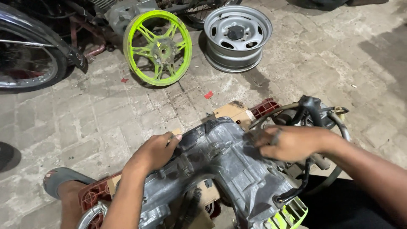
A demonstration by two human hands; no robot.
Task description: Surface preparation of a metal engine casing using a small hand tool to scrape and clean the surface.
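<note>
Two loose wheel rims are counted, one green rim (pixel 157 47) and one grey steel rim (pixel 237 37); one engine casing (pixel 220 169) is seen.

Engine casing (pixel 220 169) lies nearest; beyond it, spoked wheel (pixel 157 47) left of steel rim (pixel 237 37), seemingly apart.
</note>
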